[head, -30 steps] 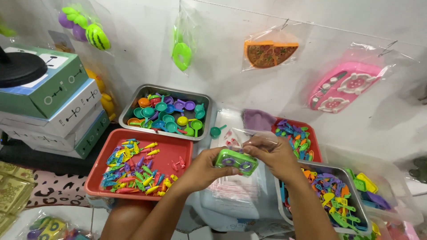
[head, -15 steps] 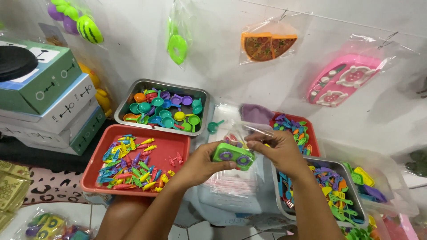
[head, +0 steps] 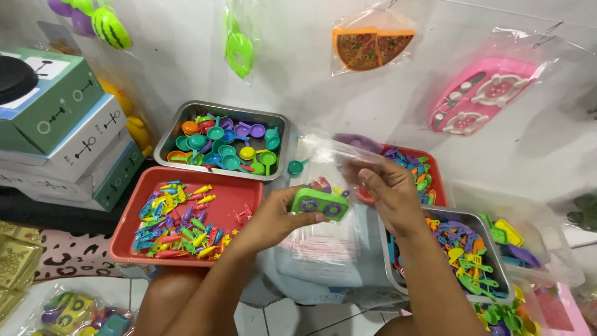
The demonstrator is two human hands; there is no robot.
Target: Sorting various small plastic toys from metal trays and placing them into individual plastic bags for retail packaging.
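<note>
Head view, looking down at two bare hands over trays of small plastic toys. The left hand has its grip pinched around a green toy stove with two purple burners, thumb on the near edge and fingers behind it, holding it up in the middle of the scene. The right hand, just beside it, has its grip pressed together on the edge of a clear plastic bag that rises up and to the left; a few small coloured pieces show through the bag just behind the stove.

Under the hands lies a stack of clear bags. Left of the hands sits a red tray of small toy pieces, and behind it a metal tray of little coloured pans. Right of the hands is a metal tray of toy utensils, with a second red tray behind it.
</note>
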